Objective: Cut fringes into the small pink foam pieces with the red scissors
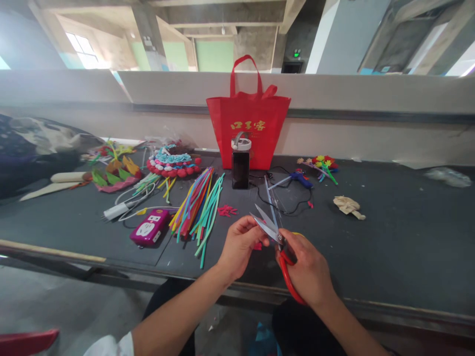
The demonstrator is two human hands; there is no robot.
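My right hand is wrapped round the red-handled scissors, whose blades are parted and point up and left. Close to the blades, my left hand has its fingers pinched together. A small red piece shows by its fingertips; I cannot make out its kind or whether it is all one piece. On the table just beyond lie small red cut bits. Left of my hands is a bundle of coloured fuzzy craft stems, in green, yellow, red and purple.
A red tote bag stands behind a phone propped upright on a white-lidded bottle. A purple box with cables lies left. A blue glue gun, glue sticks, craft flowers and crumpled paper sit right.
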